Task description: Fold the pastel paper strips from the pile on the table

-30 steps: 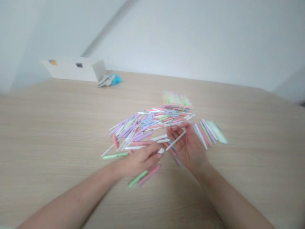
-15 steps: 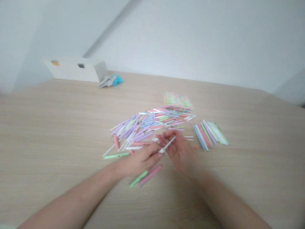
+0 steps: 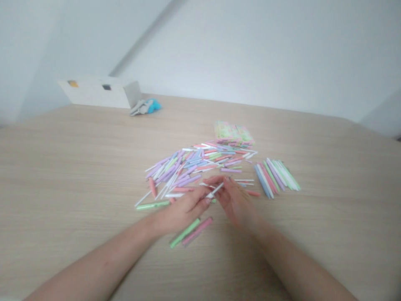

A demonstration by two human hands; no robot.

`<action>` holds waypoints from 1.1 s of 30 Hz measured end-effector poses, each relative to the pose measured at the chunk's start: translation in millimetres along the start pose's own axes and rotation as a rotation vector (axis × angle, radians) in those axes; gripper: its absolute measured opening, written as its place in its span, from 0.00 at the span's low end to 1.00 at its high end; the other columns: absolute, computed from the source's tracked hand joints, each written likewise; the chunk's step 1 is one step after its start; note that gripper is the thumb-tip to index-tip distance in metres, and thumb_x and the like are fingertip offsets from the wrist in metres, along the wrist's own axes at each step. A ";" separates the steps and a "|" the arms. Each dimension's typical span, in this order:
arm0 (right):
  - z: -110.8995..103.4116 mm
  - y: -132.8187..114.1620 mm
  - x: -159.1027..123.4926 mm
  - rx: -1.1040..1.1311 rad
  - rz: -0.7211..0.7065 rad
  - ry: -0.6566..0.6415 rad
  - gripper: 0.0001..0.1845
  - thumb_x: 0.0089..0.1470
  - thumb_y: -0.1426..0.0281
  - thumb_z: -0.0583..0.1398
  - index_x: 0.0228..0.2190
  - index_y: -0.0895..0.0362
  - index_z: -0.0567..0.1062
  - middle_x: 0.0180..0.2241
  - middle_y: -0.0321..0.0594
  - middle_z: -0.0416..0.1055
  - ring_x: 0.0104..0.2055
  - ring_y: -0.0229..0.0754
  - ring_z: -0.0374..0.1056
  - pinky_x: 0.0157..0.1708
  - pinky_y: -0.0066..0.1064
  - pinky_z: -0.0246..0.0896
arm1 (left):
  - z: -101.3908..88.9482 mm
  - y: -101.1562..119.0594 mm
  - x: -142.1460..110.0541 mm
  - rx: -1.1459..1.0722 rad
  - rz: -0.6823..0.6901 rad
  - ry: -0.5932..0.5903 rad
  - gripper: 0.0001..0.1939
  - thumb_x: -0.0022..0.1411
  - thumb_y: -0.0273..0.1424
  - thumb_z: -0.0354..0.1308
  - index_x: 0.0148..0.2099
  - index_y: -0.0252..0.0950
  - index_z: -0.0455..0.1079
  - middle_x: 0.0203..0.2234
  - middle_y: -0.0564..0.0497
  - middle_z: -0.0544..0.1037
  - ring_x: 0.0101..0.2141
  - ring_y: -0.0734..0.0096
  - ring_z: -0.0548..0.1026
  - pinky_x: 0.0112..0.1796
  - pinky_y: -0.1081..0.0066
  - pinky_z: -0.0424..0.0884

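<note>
The person's left hand [image 3: 183, 210] and right hand [image 3: 235, 204] meet just above the near edge of the pile, both partly closed, with their fingertips close together. Between those fingertips, a thin white stick [image 3: 215, 190] lies tilted, its lower end at the left hand and its upper end rising past the right hand's fingers; both hands appear to grip it, though the exact finger placement is too blurred to tell. Beyond the hands spreads a loose heap of pastel sticks [image 3: 184, 171] in lilac, pink, green, blue and white, its edge touching the left hand's fingers. A tidy row of sticks [image 3: 272, 177] lies to the right of the right hand, with a salmon stick [image 3: 253, 193] just beside that hand. Below the left hand rest 2 sticks side by side, a green stick [image 3: 184, 233] and a pink stick [image 3: 198, 231]. A stack of patterned paper packets [image 3: 233, 133] sits behind the heap on the wooden table [image 3: 69, 175]. Far back stand a white box [image 3: 100, 93] and a blue-and-grey bundle [image 3: 145, 106].
</note>
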State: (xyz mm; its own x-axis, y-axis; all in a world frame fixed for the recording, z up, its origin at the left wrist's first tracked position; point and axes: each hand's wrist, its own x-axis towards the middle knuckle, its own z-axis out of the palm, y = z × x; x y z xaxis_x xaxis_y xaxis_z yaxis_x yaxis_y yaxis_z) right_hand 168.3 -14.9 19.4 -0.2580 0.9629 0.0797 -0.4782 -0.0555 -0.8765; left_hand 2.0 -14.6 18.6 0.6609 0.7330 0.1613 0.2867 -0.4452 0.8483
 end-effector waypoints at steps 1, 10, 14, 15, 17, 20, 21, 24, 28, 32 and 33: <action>-0.2 0.4 0.0 0.004 0.001 -0.005 0.14 0.57 0.60 0.55 0.31 0.54 0.77 0.33 0.38 0.73 0.38 0.39 0.68 0.44 0.32 0.62 | -0.4 0.6 0.2 -0.008 0.012 0.006 0.15 0.68 0.34 0.42 0.51 0.37 0.64 0.44 0.46 0.71 0.46 0.63 0.68 0.49 0.64 0.63; -5.6 6.2 1.6 -0.025 -0.013 -0.088 0.15 0.58 0.59 0.53 0.37 0.54 0.77 0.39 0.40 0.72 0.44 0.41 0.67 0.46 0.34 0.61 | -1.5 4.3 2.5 -0.067 0.013 0.037 0.18 0.68 0.36 0.42 0.54 0.36 0.64 0.40 0.47 0.74 0.43 0.64 0.70 0.46 0.65 0.67; -16.4 3.5 7.1 -0.077 -0.004 -0.067 0.16 0.58 0.59 0.53 0.37 0.52 0.76 0.40 0.39 0.72 0.45 0.42 0.67 0.47 0.37 0.61 | -2.5 1.4 1.7 -0.187 -0.105 0.079 0.18 0.67 0.41 0.43 0.50 0.36 0.66 0.26 0.52 0.71 0.29 0.71 0.70 0.27 0.74 0.70; -20.7 1.2 9.3 -0.092 -0.007 -0.035 0.16 0.58 0.58 0.53 0.38 0.52 0.76 0.41 0.39 0.72 0.44 0.42 0.67 0.47 0.37 0.62 | -3.0 0.6 1.5 -0.219 -0.140 0.092 0.18 0.66 0.41 0.43 0.49 0.36 0.66 0.24 0.53 0.69 0.25 0.73 0.68 0.22 0.77 0.67; -30.4 -4.1 14.0 -0.196 -0.022 0.059 0.19 0.58 0.57 0.49 0.38 0.52 0.75 0.41 0.39 0.72 0.43 0.42 0.68 0.44 0.37 0.63 | -4.6 -0.2 1.6 -0.284 -0.193 0.120 0.17 0.66 0.42 0.45 0.47 0.36 0.66 0.21 0.56 0.66 0.20 0.77 0.63 0.17 0.79 0.63; -44.5 -9.3 19.5 -0.686 -0.172 0.173 0.15 0.57 0.61 0.51 0.36 0.53 0.75 0.38 0.40 0.72 0.41 0.43 0.67 0.43 0.38 0.61 | -7.5 1.5 3.7 -0.400 -0.201 0.172 0.16 0.65 0.41 0.47 0.46 0.34 0.65 0.19 0.58 0.64 0.17 0.80 0.58 0.18 0.79 0.63; -48.2 -9.3 20.7 -0.898 -0.238 0.179 0.12 0.56 0.64 0.54 0.35 0.54 0.75 0.37 0.41 0.72 0.41 0.44 0.66 0.44 0.38 0.60 | -8.3 2.5 4.8 -0.437 -0.190 0.191 0.16 0.65 0.40 0.48 0.46 0.34 0.65 0.18 0.59 0.62 0.17 0.81 0.58 0.19 0.79 0.63; -54.7 -4.9 22.1 -1.357 -0.357 0.113 0.05 0.51 0.72 0.58 0.30 0.56 0.75 0.36 0.42 0.72 0.43 0.46 0.64 0.46 0.39 0.57 | -9.7 4.9 8.2 -0.504 -0.154 0.233 0.15 0.64 0.40 0.49 0.45 0.34 0.64 0.14 0.62 0.56 0.15 0.82 0.55 0.20 0.79 0.63; -55.2 1.0 20.7 -1.506 -0.332 0.024 0.04 0.50 0.73 0.60 0.30 0.56 0.75 0.35 0.41 0.71 0.42 0.45 0.64 0.45 0.37 0.57 | -10.0 3.9 9.9 -0.514 -0.148 0.234 0.13 0.64 0.39 0.49 0.43 0.34 0.65 0.12 0.63 0.54 0.13 0.83 0.50 0.17 0.79 0.56; -54.1 0.2 18.0 -1.529 -0.313 -0.031 0.04 0.52 0.71 0.59 0.31 0.56 0.75 0.36 0.42 0.70 0.43 0.44 0.64 0.45 0.36 0.57 | -11.4 0.3 8.2 -0.454 -0.168 0.233 0.13 0.64 0.40 0.50 0.40 0.34 0.66 0.12 0.63 0.56 0.13 0.82 0.52 0.17 0.78 0.53; -54.4 0.1 17.5 -1.531 -0.312 -0.052 0.05 0.53 0.70 0.59 0.32 0.56 0.75 0.37 0.42 0.70 0.43 0.45 0.64 0.45 0.36 0.57 | -12.0 -0.1 7.8 -0.430 -0.175 0.236 0.13 0.64 0.40 0.50 0.40 0.34 0.66 0.12 0.63 0.57 0.13 0.81 0.53 0.17 0.78 0.54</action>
State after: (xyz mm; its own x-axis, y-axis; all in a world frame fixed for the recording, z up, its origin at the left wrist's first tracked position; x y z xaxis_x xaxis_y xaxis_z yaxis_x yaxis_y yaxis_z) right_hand 209.4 16.3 -5.1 -0.3579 0.8732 0.3308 0.7530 0.4794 -0.4508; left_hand -1.2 -2.7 25.8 0.4395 0.8958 0.0656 0.0354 -0.0902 0.9953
